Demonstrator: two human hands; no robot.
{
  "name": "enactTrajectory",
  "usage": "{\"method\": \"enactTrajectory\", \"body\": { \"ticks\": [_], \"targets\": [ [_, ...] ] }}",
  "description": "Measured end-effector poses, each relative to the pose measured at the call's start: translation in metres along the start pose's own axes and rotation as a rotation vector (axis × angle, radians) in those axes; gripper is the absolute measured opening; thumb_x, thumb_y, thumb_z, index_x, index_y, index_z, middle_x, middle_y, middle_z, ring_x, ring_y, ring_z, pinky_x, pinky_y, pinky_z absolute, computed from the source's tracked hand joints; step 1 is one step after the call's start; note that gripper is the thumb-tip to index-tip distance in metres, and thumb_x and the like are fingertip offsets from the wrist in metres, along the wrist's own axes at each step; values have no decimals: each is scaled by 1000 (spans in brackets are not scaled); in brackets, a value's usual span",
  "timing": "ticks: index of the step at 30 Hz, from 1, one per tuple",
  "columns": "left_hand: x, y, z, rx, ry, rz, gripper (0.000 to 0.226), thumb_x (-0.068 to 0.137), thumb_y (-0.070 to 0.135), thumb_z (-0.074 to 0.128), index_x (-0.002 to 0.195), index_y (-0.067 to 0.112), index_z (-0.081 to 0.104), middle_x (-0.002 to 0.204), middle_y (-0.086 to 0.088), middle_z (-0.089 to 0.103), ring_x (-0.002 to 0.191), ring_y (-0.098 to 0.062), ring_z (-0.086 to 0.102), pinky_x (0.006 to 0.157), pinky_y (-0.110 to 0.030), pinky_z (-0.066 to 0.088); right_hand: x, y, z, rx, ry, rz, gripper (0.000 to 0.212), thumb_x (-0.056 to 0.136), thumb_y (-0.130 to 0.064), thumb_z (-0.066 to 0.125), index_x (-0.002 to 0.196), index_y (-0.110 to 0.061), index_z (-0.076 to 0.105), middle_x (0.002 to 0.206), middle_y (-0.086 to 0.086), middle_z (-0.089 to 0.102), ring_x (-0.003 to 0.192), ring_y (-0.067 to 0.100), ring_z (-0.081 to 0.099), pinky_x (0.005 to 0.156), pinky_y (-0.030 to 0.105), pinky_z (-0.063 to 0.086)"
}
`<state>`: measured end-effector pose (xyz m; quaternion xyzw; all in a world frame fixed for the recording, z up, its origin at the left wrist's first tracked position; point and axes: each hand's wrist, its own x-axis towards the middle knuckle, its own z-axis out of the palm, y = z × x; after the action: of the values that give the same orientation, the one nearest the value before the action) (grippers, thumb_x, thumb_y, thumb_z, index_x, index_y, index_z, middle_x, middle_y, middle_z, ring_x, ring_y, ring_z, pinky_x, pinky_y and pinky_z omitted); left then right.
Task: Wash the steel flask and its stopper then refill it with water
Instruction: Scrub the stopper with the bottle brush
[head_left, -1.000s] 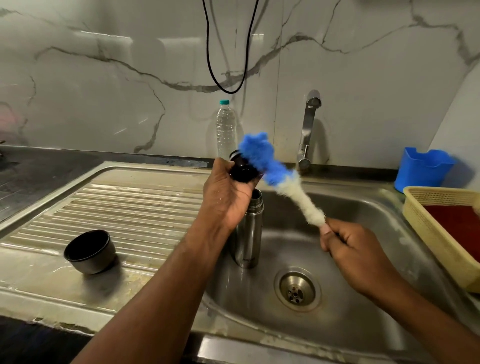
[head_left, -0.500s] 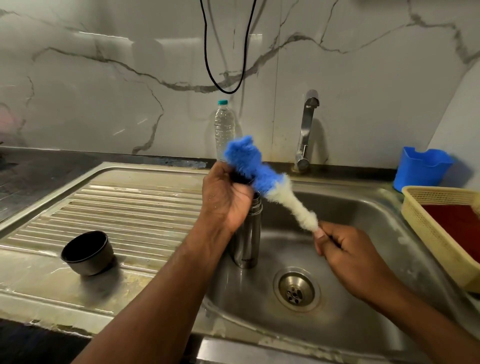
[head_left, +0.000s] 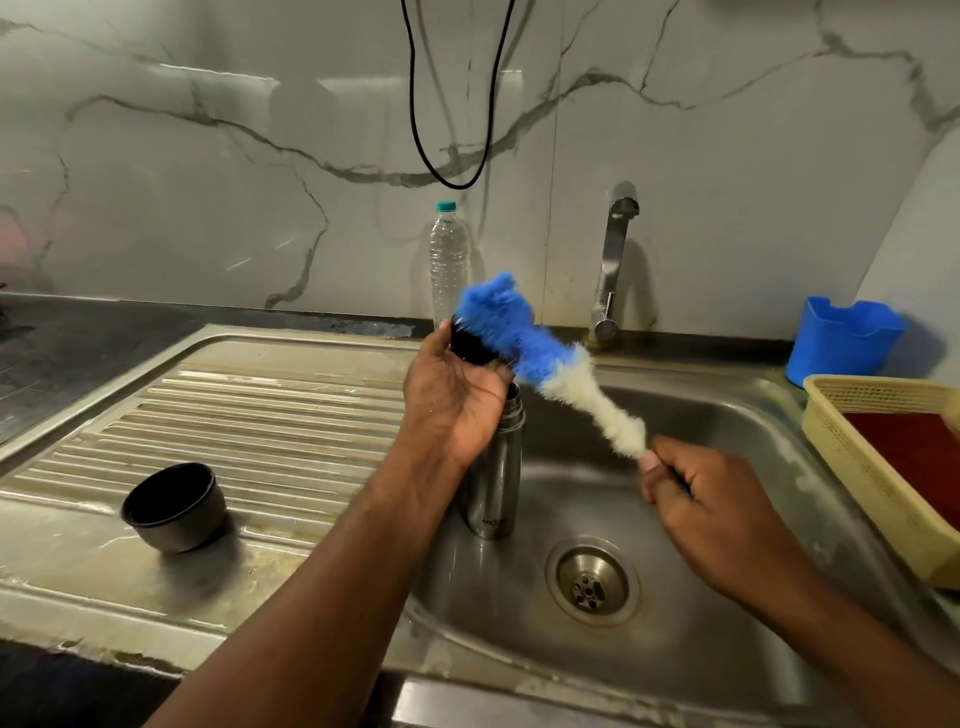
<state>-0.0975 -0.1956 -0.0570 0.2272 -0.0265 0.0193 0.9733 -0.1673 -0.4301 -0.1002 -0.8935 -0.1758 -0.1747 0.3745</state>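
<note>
Stopper (head_left: 470, 347) gripped by curled left hand (head_left: 453, 395), scrubbed by brush (head_left: 545, 364) gripped in right hand (head_left: 711, 499); if dropped, flask (head_left: 493, 478) at 6 o'clock may be toppled.

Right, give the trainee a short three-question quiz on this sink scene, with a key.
1. True or false: the flask lies on its side on the drainboard.
2. What does the left hand hold?
A. the plastic bottle
B. the stopper
C. the cup
3. Fill in: the right hand grips the ___ by its handle, its blue end against the stopper.

Key
1. False: it stands upright in the sink, open at the top.
2. B
3. brush
</note>
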Motion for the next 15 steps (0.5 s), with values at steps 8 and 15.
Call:
{"method": "enactTrajectory", "body": {
  "ticks": [8,15],
  "targets": [
    [-7,-3,6,17,-20,-84,47,113,32,34,142,1,54,116,-25,72,122,-38,64,99,-54,57,-2,-5,3,41,6,-35,36,101,-27,51,65,-30,49,54,-3,52,48,15,49,49,40,40],
    [-8,-3,5,90,-40,-89,53,112,44,27,138,10,58,129,-18,71,115,-32,70,100,-55,54,-2,-4,3,116,36,5,38,104,-21,53,65,-22,52,51,-7,49,46,10,45,45,22,31]
  ]
}}
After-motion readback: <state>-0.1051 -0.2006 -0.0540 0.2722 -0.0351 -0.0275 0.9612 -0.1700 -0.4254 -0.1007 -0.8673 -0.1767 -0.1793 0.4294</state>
